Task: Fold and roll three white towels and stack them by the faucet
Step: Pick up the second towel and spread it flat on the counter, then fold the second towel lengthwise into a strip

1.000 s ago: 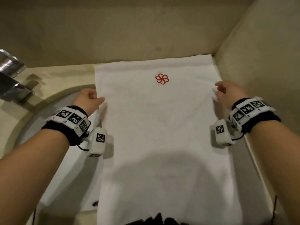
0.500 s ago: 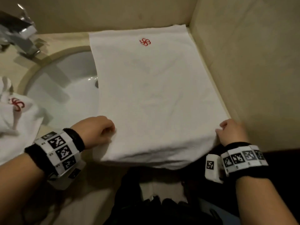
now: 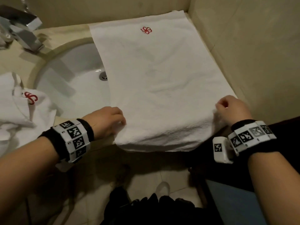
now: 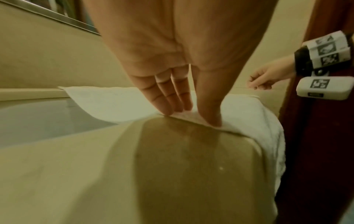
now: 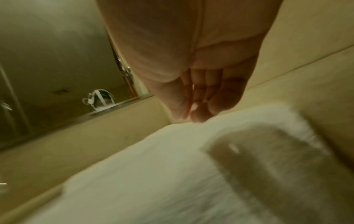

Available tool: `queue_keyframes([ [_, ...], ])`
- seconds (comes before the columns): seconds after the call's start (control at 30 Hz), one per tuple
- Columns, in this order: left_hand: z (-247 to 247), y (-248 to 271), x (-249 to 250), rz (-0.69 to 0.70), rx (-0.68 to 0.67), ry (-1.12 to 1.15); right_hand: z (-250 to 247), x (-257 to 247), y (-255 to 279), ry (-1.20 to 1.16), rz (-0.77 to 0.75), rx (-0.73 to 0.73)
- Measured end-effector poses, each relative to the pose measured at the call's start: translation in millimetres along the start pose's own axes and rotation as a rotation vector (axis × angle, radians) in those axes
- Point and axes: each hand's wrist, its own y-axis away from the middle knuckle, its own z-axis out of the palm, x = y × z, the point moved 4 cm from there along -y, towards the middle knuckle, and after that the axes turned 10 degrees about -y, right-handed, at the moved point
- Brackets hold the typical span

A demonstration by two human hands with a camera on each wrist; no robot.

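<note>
Now the bench (image 3: 68, 34) carries the towel (image 3: 162, 82) spread flat beside the faucet (image 3: 22, 30) — both hands have dropped from its sides to the near edge, left hand (image 3: 107, 120) and right hand (image 3: 232, 109) each pinching a corner, likely ready to fold.

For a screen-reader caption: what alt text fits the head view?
Both hands, left hand and right hand, pinch the near corners of a white towel spread flat on a counter beside a sink. A crumpled towel lies left; a faucet stands behind.
</note>
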Motion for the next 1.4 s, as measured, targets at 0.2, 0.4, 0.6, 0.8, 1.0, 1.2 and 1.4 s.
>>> queue_keyframes([
  [0.2, -3.2, -28.1, -12.3, 0.132, -0.104, -0.011, 83.8, -118.4, 90.0, -0.377, -0.115, -0.464],
  [0.4, -30.6, -56.3, -16.7, 0.125, -0.048, 0.12, 148.9, -161.0, 116.3, -0.252, -0.106, -0.468],
  [0.6, -40.6, -71.8, -12.1, 0.283, -0.111, -0.008, 157.1, -161.8, 107.7, 0.095, -0.14, -0.115],
  [0.8, -39.1, -77.8, -19.3, 0.324, -0.075, -0.047, 144.4, -133.4, 116.1, 0.298, -0.089, -0.116],
  [1.0, -41.6, -87.0, -27.2, 0.337, -0.055, -0.053, 101.6, -97.4, 123.0, 0.004, 0.166, 0.005],
  [1.2, -42.0, -87.0, -38.7, 0.299, -0.102, 0.125, 44.0, -63.5, 145.2, -0.299, 0.164, 0.119],
  [1.4, -47.3, -86.0, -33.4, 0.326, -0.073, 0.1, 44.7, -65.7, 151.5, -0.272, 0.119, 0.095],
])
